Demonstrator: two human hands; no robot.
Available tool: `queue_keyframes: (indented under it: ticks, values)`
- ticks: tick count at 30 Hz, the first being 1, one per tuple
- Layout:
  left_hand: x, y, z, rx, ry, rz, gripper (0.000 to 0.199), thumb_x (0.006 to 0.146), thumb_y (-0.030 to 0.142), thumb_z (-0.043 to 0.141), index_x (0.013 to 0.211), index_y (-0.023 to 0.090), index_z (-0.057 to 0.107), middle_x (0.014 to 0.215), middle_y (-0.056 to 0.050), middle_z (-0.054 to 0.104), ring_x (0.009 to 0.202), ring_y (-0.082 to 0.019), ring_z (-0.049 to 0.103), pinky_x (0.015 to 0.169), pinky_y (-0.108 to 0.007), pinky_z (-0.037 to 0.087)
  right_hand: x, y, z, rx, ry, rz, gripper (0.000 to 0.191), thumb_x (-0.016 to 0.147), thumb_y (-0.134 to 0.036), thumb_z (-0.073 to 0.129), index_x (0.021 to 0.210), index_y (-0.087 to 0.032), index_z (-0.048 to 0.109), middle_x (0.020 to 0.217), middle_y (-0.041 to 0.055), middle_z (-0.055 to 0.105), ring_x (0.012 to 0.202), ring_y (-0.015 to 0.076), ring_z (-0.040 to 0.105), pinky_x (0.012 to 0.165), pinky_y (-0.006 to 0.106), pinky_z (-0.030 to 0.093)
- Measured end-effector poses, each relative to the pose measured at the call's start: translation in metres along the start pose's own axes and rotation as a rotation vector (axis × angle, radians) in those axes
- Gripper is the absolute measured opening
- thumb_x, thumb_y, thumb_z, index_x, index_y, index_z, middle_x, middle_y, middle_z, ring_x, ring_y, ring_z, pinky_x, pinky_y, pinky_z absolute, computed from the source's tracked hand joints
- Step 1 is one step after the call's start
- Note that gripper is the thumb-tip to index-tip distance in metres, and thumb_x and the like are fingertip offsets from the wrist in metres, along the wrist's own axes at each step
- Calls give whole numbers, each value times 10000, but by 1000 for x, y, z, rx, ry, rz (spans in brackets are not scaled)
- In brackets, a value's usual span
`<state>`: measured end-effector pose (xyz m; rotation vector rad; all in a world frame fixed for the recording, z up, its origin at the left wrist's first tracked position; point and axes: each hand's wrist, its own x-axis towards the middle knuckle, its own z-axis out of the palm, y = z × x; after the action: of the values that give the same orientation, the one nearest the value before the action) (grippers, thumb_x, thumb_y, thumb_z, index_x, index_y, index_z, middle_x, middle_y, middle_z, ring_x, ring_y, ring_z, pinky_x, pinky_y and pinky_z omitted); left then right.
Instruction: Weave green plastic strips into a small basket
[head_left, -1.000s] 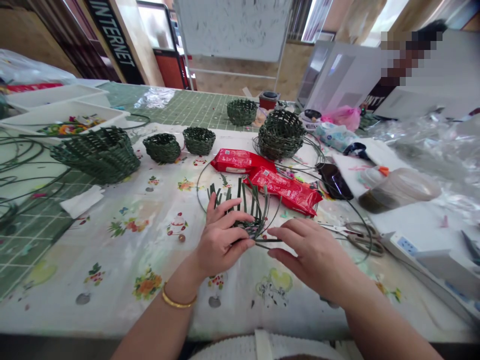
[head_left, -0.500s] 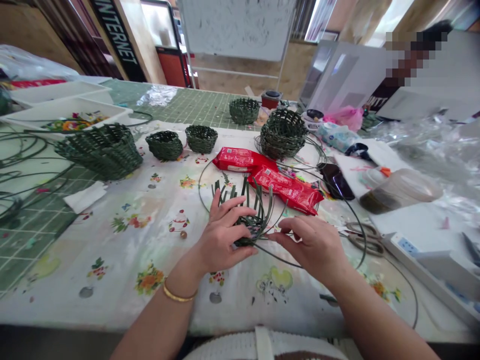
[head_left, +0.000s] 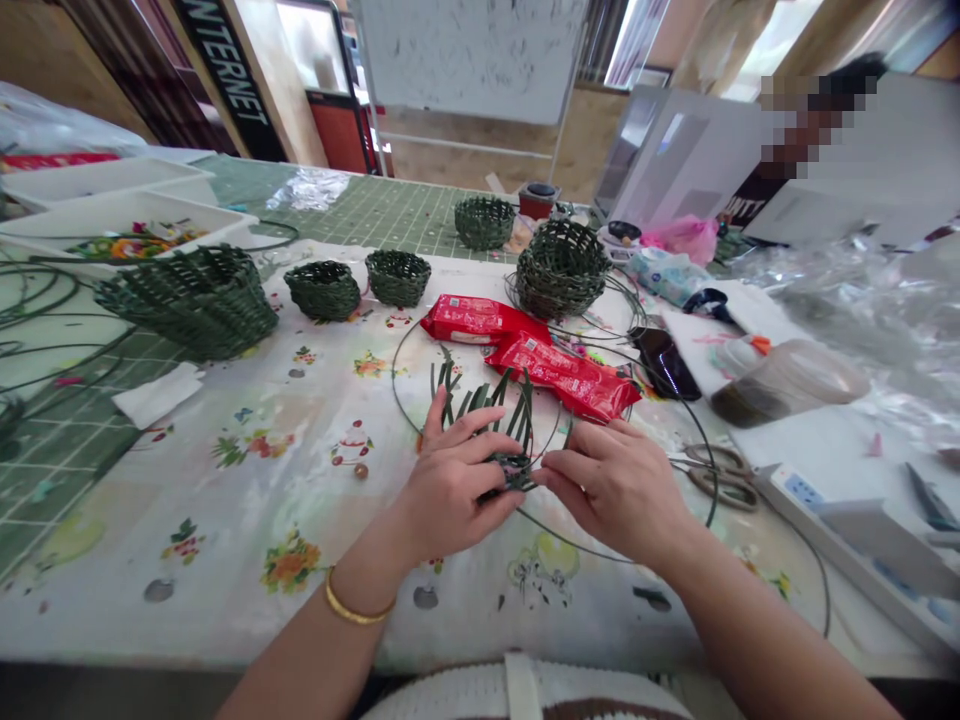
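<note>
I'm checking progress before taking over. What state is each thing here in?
Unfinished basket: woven base, loose strands standing up.
Left hand: gripping the basket's base.
Right hand: fingertips at the base's edge.
Woven basket: upright, open top.
Scissors: lying flat, blades shut.
Red packets: lying flat, overlapping.

Two bare hands, the left hand (head_left: 450,488) and the right hand (head_left: 613,490), hold one unfinished green woven basket (head_left: 510,440). Five finished dark-green woven baskets (head_left: 187,305) stand on the counter (head_left: 225,610), along with two glossy red snack packets (head_left: 480,319), one pair of steel scissors with dark handles (head_left: 716,478), one folded white tissue (head_left: 157,395) and one white power strip (head_left: 795,490). Two shallow white plastic trays (head_left: 127,225) sit at the left.
</note>
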<state>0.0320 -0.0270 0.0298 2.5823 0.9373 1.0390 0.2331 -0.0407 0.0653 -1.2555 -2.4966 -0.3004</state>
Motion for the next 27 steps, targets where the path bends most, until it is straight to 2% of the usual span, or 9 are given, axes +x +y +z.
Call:
queue_keyframes:
  ticks: [4, 6, 11, 13, 15, 18, 20, 24, 27]
  values:
    - [1, 11, 2, 58, -23, -100, 115, 806, 276, 597, 726, 223, 660, 1107, 46, 674, 1243, -245, 449, 1123, -588, -82, 1, -5, -2, 11, -3, 9, 347, 890, -350, 503, 609, -206, 645, 568, 0, 512, 522, 117, 414, 613, 306, 237]
    - [2, 11, 1, 34, -35, -114, 139, 819, 267, 583, 710, 219, 655, 1107, 49, 675, 1256, -245, 436, 1128, -580, -64, 3, -8, -1, 34, 13, 6, 341, 885, -350, 517, 605, -205, 647, 554, -5, 517, 513, 114, 424, 616, 305, 244]
    - [5, 3, -5, -56, -21, -143, 144, 808, 230, 589, 674, 204, 637, 1024, 15, 684, 1231, -232, 458, 1140, -552, 15, 6, -6, 6, 158, 77, 108, 269, 864, -410, 564, 796, -185, 693, 627, -2, 631, 545, 112, 524, 602, 284, 282]
    - [6, 3, -6, -57, -29, -136, 153, 759, 213, 622, 610, 188, 597, 944, 8, 675, 1163, -220, 508, 1146, -534, 22, 7, -4, 5, 183, 4, 159, 318, 860, -443, 560, 715, -190, 687, 609, -6, 634, 545, 113, 536, 591, 282, 287]
    - [7, 6, -6, -51, -50, -124, 164, 712, 193, 636, 569, 177, 556, 884, 8, 654, 1102, -203, 539, 1151, -511, 50, 8, -1, 1, 214, -128, 184, 355, 856, -459, 558, 641, -200, 674, 593, -11, 627, 552, 113, 541, 576, 279, 285]
    - [6, 11, -5, -52, -70, -109, 141, 696, 184, 624, 581, 178, 542, 889, 7, 638, 1091, -194, 536, 1147, -486, 104, 10, 1, -7, 237, -270, 205, 348, 837, -477, 573, 636, -214, 682, 583, -13, 608, 557, 116, 529, 553, 272, 286]
    - [6, 13, -5, -55, -60, -107, 117, 698, 170, 609, 597, 181, 550, 914, 3, 641, 1108, -202, 525, 1141, -492, 116, 10, 2, -9, 213, -245, 221, 346, 817, -499, 586, 638, -224, 695, 616, 6, 602, 592, 133, 524, 570, 274, 310]
    - [5, 12, -7, -60, -41, -108, 98, 680, 150, 610, 601, 181, 560, 926, -7, 647, 1114, -224, 521, 1125, -513, 131, 10, 6, -6, 184, -102, 187, 375, 780, -526, 607, 623, -196, 691, 872, 83, 632, 796, 192, 538, 680, 301, 373]
    - [4, 12, -7, -64, -54, -107, 104, 669, 155, 624, 598, 178, 552, 921, -12, 641, 1101, -225, 527, 1116, -510, 145, 8, 11, -3, 255, -171, 116, 396, 813, -512, 573, 624, -174, 657, 721, 51, 620, 710, 163, 512, 667, 297, 365]
